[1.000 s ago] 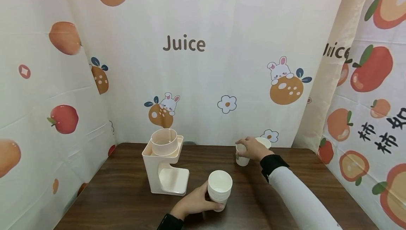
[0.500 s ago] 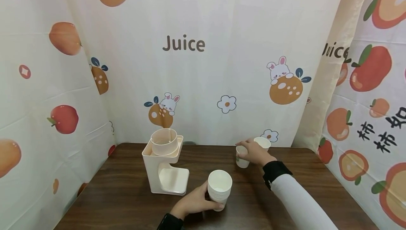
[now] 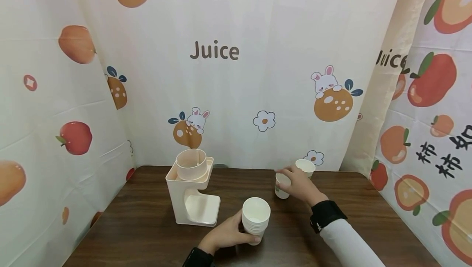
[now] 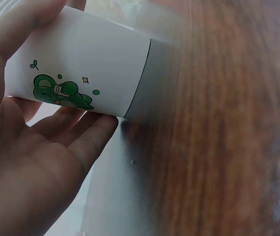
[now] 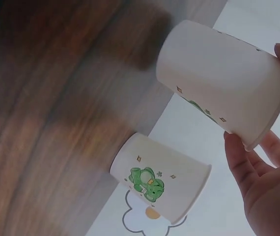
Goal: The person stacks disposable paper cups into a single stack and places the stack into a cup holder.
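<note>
My left hand [image 3: 229,231] grips a stack of nested white paper cups [image 3: 255,214] upright on the table. In the left wrist view, the fingers wrap round the lowest paper cup [image 4: 96,59], which has a green cartoon print. Farther back on the right, my right hand [image 3: 300,183] pinches a single paper cup [image 5: 223,81] near its rim between thumb and fingers. Whether its base touches the table I cannot tell. Another paper cup [image 3: 305,165], with a green bear print, stands behind that hand, partly hidden in the head view.
A cream-coloured stand with a round container on top, like a small juicer [image 3: 193,189], stands left of the cup stack. The brown wooden table [image 3: 147,218] ends at a fruit-printed curtain [image 3: 239,87] behind, with more printed cloth at both sides.
My right hand has drawn slightly nearer to me with its paper cup, away from the cup behind, which shows more now. The left hand and stack have stayed in place.
</note>
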The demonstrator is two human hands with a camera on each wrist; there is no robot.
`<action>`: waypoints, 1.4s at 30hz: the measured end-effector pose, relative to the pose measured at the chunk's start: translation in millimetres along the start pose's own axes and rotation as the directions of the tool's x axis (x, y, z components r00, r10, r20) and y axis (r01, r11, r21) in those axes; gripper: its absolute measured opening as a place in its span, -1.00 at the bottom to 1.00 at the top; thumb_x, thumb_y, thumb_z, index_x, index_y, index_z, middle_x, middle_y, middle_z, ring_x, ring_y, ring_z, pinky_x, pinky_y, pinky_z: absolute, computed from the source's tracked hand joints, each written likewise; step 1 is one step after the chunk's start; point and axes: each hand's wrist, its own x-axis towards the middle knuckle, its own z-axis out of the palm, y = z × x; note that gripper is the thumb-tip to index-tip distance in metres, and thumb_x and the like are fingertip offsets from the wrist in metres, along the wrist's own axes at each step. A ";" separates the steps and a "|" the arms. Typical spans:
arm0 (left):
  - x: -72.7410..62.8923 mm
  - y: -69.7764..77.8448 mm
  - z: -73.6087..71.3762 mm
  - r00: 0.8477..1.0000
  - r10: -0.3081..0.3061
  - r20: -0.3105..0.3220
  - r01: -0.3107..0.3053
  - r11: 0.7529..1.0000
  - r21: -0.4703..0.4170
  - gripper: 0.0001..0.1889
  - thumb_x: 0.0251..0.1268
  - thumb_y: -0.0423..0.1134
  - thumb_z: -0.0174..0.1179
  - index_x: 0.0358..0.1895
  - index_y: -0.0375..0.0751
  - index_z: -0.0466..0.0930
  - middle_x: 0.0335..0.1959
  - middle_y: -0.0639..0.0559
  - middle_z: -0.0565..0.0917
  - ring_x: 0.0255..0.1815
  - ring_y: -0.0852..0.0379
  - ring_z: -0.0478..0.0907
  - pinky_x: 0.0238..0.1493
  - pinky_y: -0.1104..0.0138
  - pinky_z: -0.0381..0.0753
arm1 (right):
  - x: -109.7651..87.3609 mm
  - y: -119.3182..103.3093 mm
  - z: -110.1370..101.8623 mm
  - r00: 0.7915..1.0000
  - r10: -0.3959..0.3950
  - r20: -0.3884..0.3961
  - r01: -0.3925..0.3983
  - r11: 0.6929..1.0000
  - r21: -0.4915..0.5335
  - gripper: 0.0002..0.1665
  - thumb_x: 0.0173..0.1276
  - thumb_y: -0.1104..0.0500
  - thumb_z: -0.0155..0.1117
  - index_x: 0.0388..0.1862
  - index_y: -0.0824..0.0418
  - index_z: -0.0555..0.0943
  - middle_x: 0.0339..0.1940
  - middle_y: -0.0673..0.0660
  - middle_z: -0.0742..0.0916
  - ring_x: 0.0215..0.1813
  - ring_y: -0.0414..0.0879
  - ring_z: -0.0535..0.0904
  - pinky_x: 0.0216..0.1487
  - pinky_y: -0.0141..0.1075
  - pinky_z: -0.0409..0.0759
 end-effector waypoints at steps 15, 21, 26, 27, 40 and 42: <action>0.1 1.9 0.9 1.000 -0.001 -0.008 0.001 1.000 0.007 -0.10 0.10 -0.10 0.51 0.50 0.06 0.19 0.18 0.20 0.53 0.23 0.10 0.45 0.24 0.01 0.35 | -21.5 -14.7 -2.5 0.982 -0.124 -0.142 0.126 0.992 0.005 -0.48 0.34 0.04 0.44 0.26 0.11 0.62 0.18 0.25 0.58 0.24 0.19 0.46 0.12 0.12 0.53; 0.6 1.6 0.7 1.000 0.015 -0.005 -0.015 1.000 0.005 -0.12 0.11 -0.14 0.50 0.49 0.06 0.19 0.16 0.21 0.54 0.22 0.12 0.46 0.22 0.04 0.37 | -29.4 -28.8 -11.1 0.960 -0.185 -0.212 0.191 0.981 0.009 -0.49 0.36 0.03 0.42 0.27 0.08 0.62 0.22 0.28 0.58 0.25 0.20 0.46 0.12 0.14 0.53; 0.3 1.8 0.9 1.000 0.016 -0.004 -0.016 1.000 0.003 -0.12 0.11 -0.15 0.50 0.48 0.08 0.20 0.16 0.23 0.54 0.22 0.12 0.46 0.23 0.02 0.36 | -33.3 -39.5 -16.1 0.929 -0.260 -0.263 0.266 0.964 -0.013 -0.47 0.32 0.07 0.46 0.26 0.08 0.62 0.21 0.28 0.58 0.23 0.19 0.48 0.06 0.09 0.59; 0.4 1.8 1.0 1.000 0.016 -0.003 -0.016 1.000 -0.003 -0.12 0.11 -0.15 0.50 0.48 0.08 0.20 0.16 0.22 0.54 0.22 0.12 0.46 0.23 0.01 0.36 | -33.9 -41.3 -16.9 0.922 -0.276 -0.272 0.281 0.959 -0.022 -0.47 0.31 0.08 0.47 0.26 0.09 0.62 0.20 0.28 0.59 0.23 0.19 0.48 0.03 0.07 0.60; 1.3 0.4 0.9 1.000 0.024 0.006 -0.024 0.999 -0.024 -0.14 0.11 -0.18 0.50 0.47 0.08 0.21 0.16 0.22 0.54 0.20 0.12 0.47 0.21 0.03 0.39 | -44.7 -75.4 -44.9 0.890 -0.333 -0.313 0.331 0.942 -0.061 -0.49 0.32 0.02 0.44 0.26 -0.05 0.61 0.27 0.20 0.59 0.22 0.13 0.49 -0.04 0.04 0.63; 1.5 0.4 0.9 1.000 0.027 0.007 -0.027 0.999 -0.027 -0.15 0.12 -0.18 0.49 0.46 0.07 0.22 0.15 0.21 0.55 0.19 0.13 0.48 0.20 0.05 0.40 | -46.2 -81.1 -49.1 0.881 -0.352 -0.316 0.351 0.934 -0.062 -0.48 0.33 0.02 0.44 0.26 -0.08 0.60 0.27 0.20 0.58 0.23 0.13 0.48 -0.02 0.05 0.62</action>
